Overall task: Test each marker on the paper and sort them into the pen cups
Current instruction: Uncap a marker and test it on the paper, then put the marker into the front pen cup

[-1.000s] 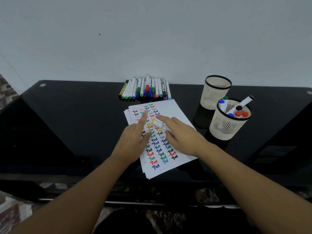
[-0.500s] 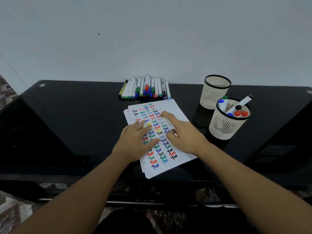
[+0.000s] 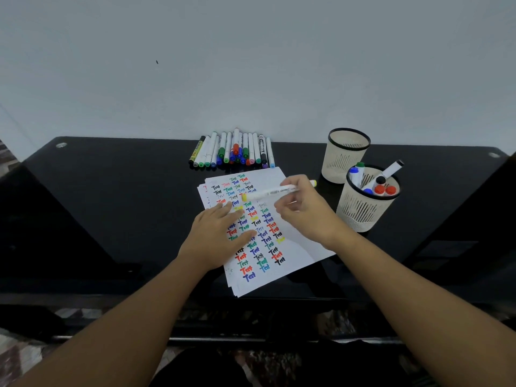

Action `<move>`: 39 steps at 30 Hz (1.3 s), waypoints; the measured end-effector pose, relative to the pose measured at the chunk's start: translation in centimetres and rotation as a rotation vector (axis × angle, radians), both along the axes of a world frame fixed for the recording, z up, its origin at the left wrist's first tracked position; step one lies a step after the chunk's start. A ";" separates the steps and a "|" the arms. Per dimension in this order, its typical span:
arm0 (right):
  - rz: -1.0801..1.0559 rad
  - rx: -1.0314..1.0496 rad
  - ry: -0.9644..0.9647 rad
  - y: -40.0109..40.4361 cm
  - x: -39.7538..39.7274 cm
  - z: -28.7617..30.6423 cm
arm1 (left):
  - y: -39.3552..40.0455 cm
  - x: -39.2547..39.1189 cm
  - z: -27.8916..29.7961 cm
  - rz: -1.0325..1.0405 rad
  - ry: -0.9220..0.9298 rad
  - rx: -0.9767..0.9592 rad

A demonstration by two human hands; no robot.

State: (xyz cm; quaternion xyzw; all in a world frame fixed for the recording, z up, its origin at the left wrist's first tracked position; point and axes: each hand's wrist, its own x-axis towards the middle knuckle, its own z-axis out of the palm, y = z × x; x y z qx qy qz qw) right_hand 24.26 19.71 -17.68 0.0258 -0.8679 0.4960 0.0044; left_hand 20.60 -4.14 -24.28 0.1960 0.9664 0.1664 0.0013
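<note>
- The left hand (image 3: 216, 236) lies flat with straight fingers on the white stack of paper sheets (image 3: 296, 247), pinning it to the glossy black worktop (image 3: 111, 205); it holds nothing.
- Under and around those fingers the top sheet is almost filled with rows of the word "Test" in black, red, green, blue and yellow — many markers look already tried.
- Just right of the left fingers, the right hand (image 3: 304, 210) pinches a white-barrelled yellow marker (image 3: 276, 192), fingers curled round its middle. It lies roughly level above the sheet, its yellow end pointing left. I cannot tell whether that end is cap or tip.
- Right of the right hand, the near cream slotted pen cup (image 3: 363, 210) holds several markers with blue, red, black and green caps — the sorted share.
- Beyond it, the far cream slotted pen cup (image 3: 344, 157) appears empty.
- Farthest from the fingers, a row of mixed-colour markers (image 3: 234, 150) lies by the wall, probably still to test, so much remains.
</note>
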 end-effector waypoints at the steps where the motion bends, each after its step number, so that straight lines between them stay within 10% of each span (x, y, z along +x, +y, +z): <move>1: -0.024 -0.003 0.017 0.1 0.1 0.1 | 0.0 0.0 0.0 0.000 0.000 0.000; 16: -0.287 0.484 0.482 4.8 3.9 8.4 | 0.3 0.2 0.3 -0.007 0.006 -0.014; 39: -0.407 0.452 0.170 10.1 3.5 7.7 | 0.0 0.5 0.5 0.010 -0.013 -0.002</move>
